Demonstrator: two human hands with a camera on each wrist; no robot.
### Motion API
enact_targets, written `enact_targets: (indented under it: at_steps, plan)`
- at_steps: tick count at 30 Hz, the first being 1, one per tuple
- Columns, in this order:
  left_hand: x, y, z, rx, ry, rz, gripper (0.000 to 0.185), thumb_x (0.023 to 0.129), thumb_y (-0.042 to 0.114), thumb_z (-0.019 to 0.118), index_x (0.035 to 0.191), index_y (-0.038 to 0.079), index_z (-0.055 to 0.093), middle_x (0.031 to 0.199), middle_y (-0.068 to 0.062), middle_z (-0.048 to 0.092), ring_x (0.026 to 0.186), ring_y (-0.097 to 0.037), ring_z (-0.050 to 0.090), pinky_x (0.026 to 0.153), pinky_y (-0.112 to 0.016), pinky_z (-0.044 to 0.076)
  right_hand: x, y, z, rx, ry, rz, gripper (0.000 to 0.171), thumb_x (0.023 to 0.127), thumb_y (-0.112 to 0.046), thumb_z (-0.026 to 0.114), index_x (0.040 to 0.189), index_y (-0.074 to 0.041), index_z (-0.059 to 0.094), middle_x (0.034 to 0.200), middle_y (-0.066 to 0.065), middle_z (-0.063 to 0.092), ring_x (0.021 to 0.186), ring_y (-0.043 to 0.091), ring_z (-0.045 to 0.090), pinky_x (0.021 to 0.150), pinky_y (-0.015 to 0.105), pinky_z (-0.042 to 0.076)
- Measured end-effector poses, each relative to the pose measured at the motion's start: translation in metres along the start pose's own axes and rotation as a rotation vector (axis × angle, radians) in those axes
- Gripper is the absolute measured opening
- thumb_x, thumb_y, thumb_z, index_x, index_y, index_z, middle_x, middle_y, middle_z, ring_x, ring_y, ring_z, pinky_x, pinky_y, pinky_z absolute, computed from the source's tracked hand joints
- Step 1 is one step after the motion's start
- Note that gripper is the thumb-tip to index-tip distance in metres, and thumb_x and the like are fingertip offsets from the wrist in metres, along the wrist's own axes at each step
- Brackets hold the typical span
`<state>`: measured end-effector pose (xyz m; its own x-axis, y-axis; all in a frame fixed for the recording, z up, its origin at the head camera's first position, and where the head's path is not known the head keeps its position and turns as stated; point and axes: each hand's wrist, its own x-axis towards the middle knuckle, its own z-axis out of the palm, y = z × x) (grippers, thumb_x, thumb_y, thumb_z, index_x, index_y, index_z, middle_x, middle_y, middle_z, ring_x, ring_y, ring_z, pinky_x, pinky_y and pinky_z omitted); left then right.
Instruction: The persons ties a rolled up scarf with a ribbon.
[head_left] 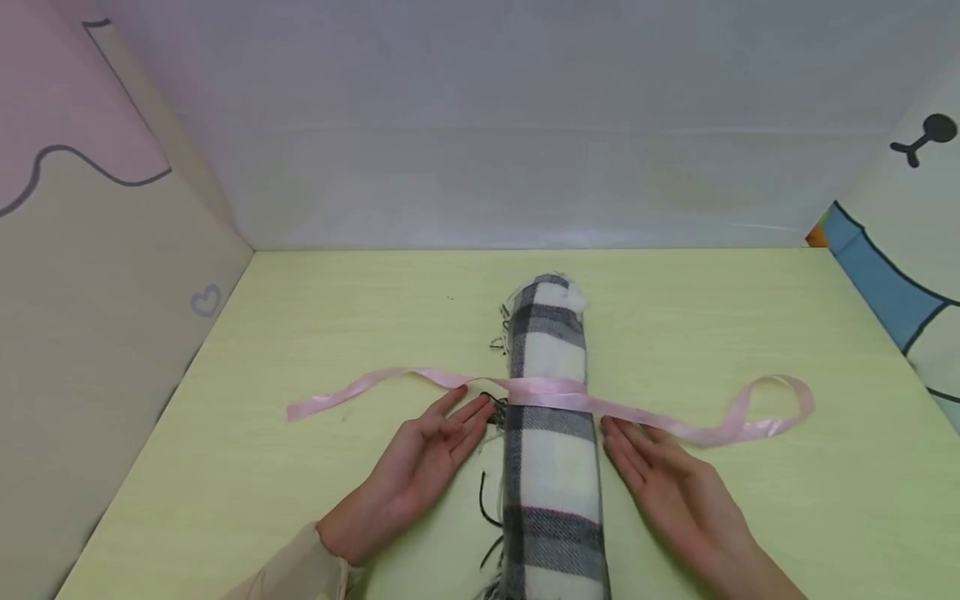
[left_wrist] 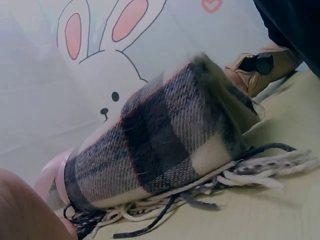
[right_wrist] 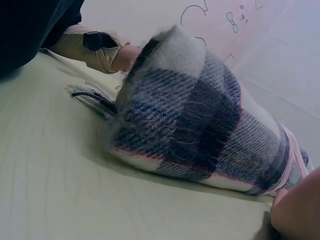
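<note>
Through the head view I have the tabletop [head_left: 712,325] bounded by the back wall [head_left: 525,167] at its far edge and by the left wall [head_left: 112,333] and right wall [head_left: 922,192] along its sides, with wide room either side of the plaid roll [head_left: 558,475]. The roll lies around the middle, its long axis running almost straight away from me; its far end stops short of the back edge, and its near end runs out of my view. A pink ribbon [head_left: 547,392] crosses it sideways, one tail stretching left, the other curling into a loop at right. Fringe [left_wrist: 287,161] trails along the roll's left side. My left grip [head_left: 423,467] has its fingers extended and loose by that fringe, below the ribbon; I can't tell whether they touch. My right grip [head_left: 686,492], likewise loose-fingered, lies just beside the roll's right flank.
</note>
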<state>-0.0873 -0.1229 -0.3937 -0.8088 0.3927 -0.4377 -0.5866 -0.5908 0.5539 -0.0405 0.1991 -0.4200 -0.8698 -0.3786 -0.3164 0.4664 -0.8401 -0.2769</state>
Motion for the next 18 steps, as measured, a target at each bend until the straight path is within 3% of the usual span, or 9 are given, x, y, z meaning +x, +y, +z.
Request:
enact_targets:
  at_steps: [2,4,6,9,13,18]
  plan:
    - [0.003,0.001,0.000,0.008,0.018,0.029,0.072,0.101,-0.008,0.030,0.168,0.008,0.008,0.173,-0.021,0.017,0.161,-0.031,0.024,0.128,-0.034,0.029,0.000,0.001,-0.003,0.038,-0.032,-0.024,0.052,0.113,-0.006,0.031,0.165,-0.012,0.023,0.162,0.012,0.043,0.148,0.023,0.048,0.128,0.034,0.030]
    - [0.005,0.002,0.001,0.009,0.049,0.058,0.072,0.101,-0.009,0.032,0.167,0.009,0.010,0.172,-0.020,0.020,0.160,-0.031,0.026,0.125,-0.031,0.034,-0.001,0.001,-0.005,0.045,-0.058,-0.044,0.039,0.113,-0.005,0.031,0.147,-0.003,0.049,0.146,0.012,0.060,0.138,0.022,0.059,0.124,0.034,0.037]
    - [0.008,0.002,0.002,0.003,0.073,0.077,0.071,0.102,-0.009,0.034,0.167,0.008,0.010,0.173,-0.019,0.020,0.160,-0.030,0.027,0.121,-0.028,0.039,-0.002,0.001,-0.005,0.014,-0.082,-0.058,0.036,0.113,-0.004,0.030,0.128,-0.002,0.062,0.133,0.011,0.067,0.129,0.020,0.063,0.119,0.031,0.044]
    - [0.011,0.003,0.005,-0.041,0.076,0.055,0.070,0.105,-0.007,0.036,0.167,0.008,0.008,0.173,-0.015,0.021,0.158,-0.026,0.029,0.115,-0.024,0.045,-0.003,0.001,-0.004,-0.087,-0.079,-0.077,0.034,0.113,-0.004,0.031,0.112,-0.006,0.065,0.118,0.007,0.069,0.114,0.017,0.066,0.107,0.027,0.052]
    - [0.014,0.002,0.009,-0.059,0.037,-0.027,0.062,0.110,0.000,0.036,0.166,0.004,0.009,0.168,-0.013,0.031,0.148,-0.019,0.042,0.112,-0.024,0.046,-0.005,0.002,-0.001,-0.187,-0.082,-0.088,0.034,0.113,-0.004,0.032,0.107,-0.008,0.065,0.112,0.004,0.069,0.107,0.015,0.065,0.100,0.024,0.054]
    - [0.016,0.000,0.013,-0.036,0.021,-0.036,0.043,0.112,0.006,0.037,0.154,0.002,0.033,0.132,-0.002,0.063,0.113,-0.008,0.062,0.101,-0.020,0.049,-0.006,0.004,0.002,-0.291,-0.071,-0.110,0.033,0.113,-0.006,0.034,0.106,-0.010,0.066,0.108,0.001,0.068,0.103,0.013,0.064,0.096,0.025,0.054]
